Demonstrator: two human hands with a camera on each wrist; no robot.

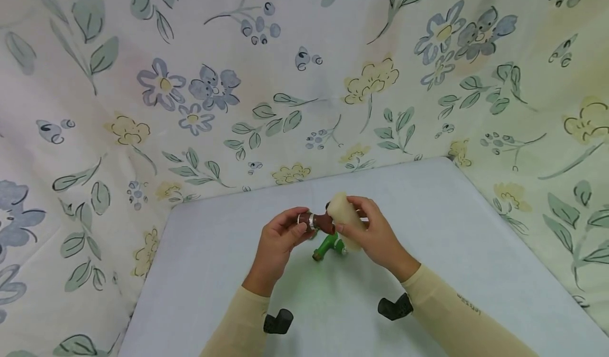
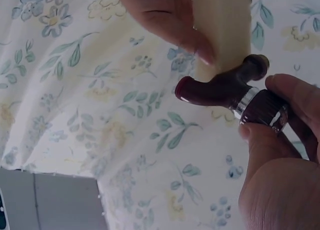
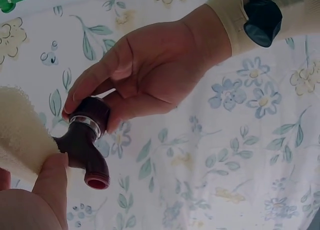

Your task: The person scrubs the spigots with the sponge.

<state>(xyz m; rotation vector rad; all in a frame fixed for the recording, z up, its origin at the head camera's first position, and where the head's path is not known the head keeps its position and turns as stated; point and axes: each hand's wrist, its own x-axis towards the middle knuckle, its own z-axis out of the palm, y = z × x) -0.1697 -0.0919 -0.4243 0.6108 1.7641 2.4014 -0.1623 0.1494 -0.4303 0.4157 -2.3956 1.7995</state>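
Note:
A dark red tap (image 1: 325, 223) with a silver ring is held up over the table. My left hand (image 1: 276, 246) pinches its ribbed knob (image 2: 262, 110) between thumb and fingers. Cream-coloured and porous, a sponge (image 1: 343, 212) is gripped in my right hand (image 1: 382, 240), its side against the tap's body. In the right wrist view the tap's spout (image 3: 97, 179) points down, with my right thumb (image 3: 54, 175) close beside the body. Below the hands, a green tap (image 1: 325, 247) lies on the table.
The table (image 1: 214, 272) has a pale cloth top. Floral fabric (image 1: 266, 82) hangs behind it and along its sides. Black wrist mounts (image 1: 396, 307) sit on both cream sleeves. A grey patch (image 2: 55, 200) shows beyond the fabric in the left wrist view.

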